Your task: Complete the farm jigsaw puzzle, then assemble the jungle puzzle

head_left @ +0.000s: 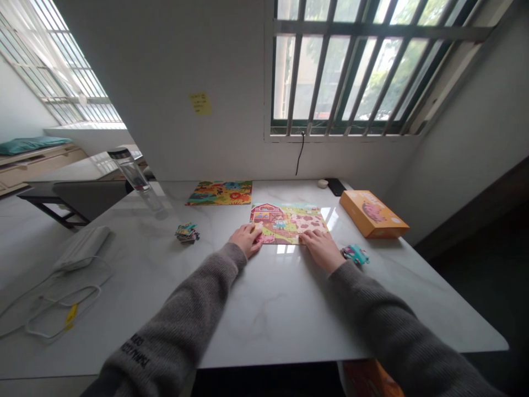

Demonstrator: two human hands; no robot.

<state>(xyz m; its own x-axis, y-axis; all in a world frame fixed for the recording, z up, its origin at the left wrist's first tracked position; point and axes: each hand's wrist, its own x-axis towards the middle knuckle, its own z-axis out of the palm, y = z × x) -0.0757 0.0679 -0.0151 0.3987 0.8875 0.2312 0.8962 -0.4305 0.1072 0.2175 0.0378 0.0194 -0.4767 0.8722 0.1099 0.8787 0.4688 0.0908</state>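
A farm-scene jigsaw puzzle [285, 223], with a red barn and a spotted cow, lies flat at the middle of the table. On its left edge rests my left hand [247, 241], fingers laid on the picture near the pink corner. My right hand [320, 248] lies over the lower right part, fingers stretched across the edge. Neither hand grips anything that I can see. A stack of puzzle pieces [187, 232] sits left of my left hand. Beside my right wrist is another small pile of teal and purple puzzle pieces [356, 254], partly hidden by the wrist.
Behind lies a second puzzle picture [223, 193] with jungle animals. An orange box [373, 214] stands at the right, near a black phone [335, 187] and a small white round object [323, 183]. A glass bottle [131, 170], a white power strip [82, 247] and its cable occupy the left.
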